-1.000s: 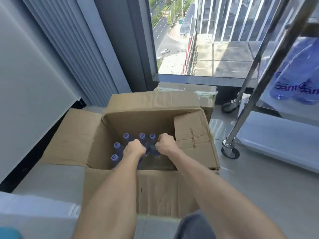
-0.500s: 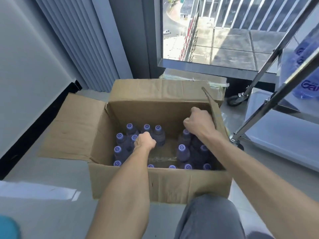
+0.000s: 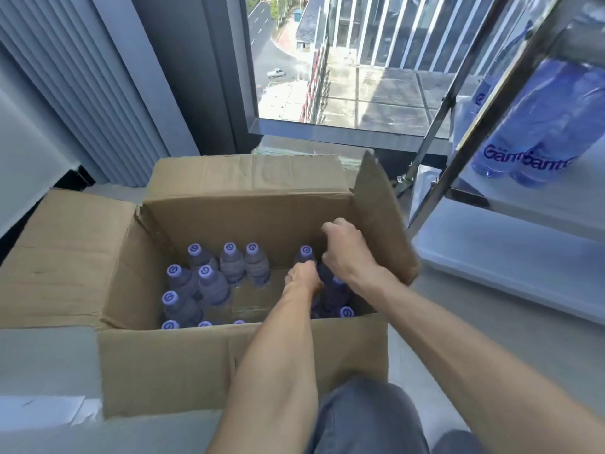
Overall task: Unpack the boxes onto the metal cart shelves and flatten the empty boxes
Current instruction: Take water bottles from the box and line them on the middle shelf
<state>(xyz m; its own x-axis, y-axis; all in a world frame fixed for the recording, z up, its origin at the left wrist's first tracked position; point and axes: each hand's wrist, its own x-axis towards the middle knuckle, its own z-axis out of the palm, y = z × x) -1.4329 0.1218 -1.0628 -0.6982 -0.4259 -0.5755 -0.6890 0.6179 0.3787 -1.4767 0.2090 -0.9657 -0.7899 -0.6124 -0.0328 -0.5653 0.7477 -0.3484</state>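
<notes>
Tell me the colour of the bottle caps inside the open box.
Light purple, each with a white swirl mark, on the bottle caps; head view.

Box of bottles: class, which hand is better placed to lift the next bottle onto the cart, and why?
Probably the right hand: it hovers above the bottles at the box's right side, nearest the cart. The left hand is down among those bottles, farther from the cart.

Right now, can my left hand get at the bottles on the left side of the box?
Probably yes. The box is open, its flaps folded out, and nothing covers the left bottles. The left hand is already inside, just to their right.
</notes>
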